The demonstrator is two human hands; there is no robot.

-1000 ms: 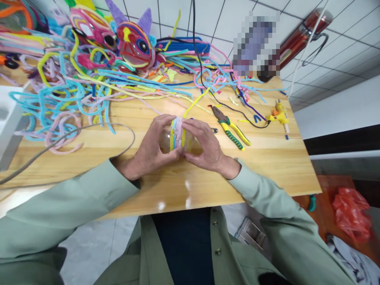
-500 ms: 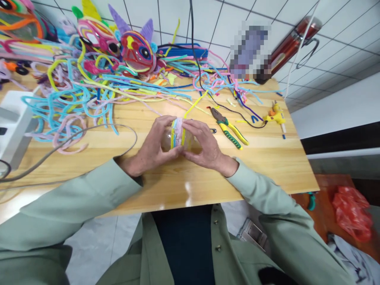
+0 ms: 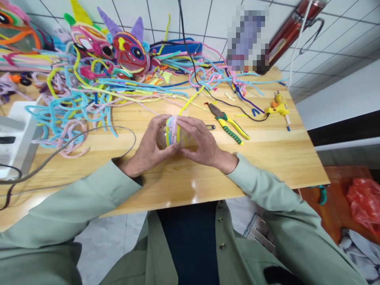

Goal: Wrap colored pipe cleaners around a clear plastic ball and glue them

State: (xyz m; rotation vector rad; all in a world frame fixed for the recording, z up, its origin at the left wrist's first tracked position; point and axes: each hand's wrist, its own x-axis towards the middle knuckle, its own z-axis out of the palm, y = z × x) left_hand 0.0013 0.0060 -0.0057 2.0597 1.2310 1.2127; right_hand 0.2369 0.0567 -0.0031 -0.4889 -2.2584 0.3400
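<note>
Both hands hold a clear rounded plastic piece (image 3: 162, 136) over the table. Bands of yellow, blue and pale pink pipe cleaner (image 3: 173, 130) circle its middle. My left hand (image 3: 152, 142) curves round its left end, thumb below and fingers on top. My right hand (image 3: 202, 143) wraps the right end, fingertips on the band's upper edge. From the band a loose yellow pipe cleaner (image 3: 190, 101) sticks up and to the right. Behind my right fingers a small dark metal clip (image 3: 211, 127) lies on the wood.
Pliers (image 3: 228, 123) and a yellow glue gun (image 3: 279, 109) lie right on the table (image 3: 267, 158). Tangled pipe cleaners (image 3: 68, 103) and decorated masks (image 3: 130, 51) fill the back left. A white power strip (image 3: 20, 138) is left, a red flask (image 3: 292, 31) back right.
The view has shifted slightly, so the table items appear displaced. Both hands keep their hold on the banded piece, with almost no change in grip.
</note>
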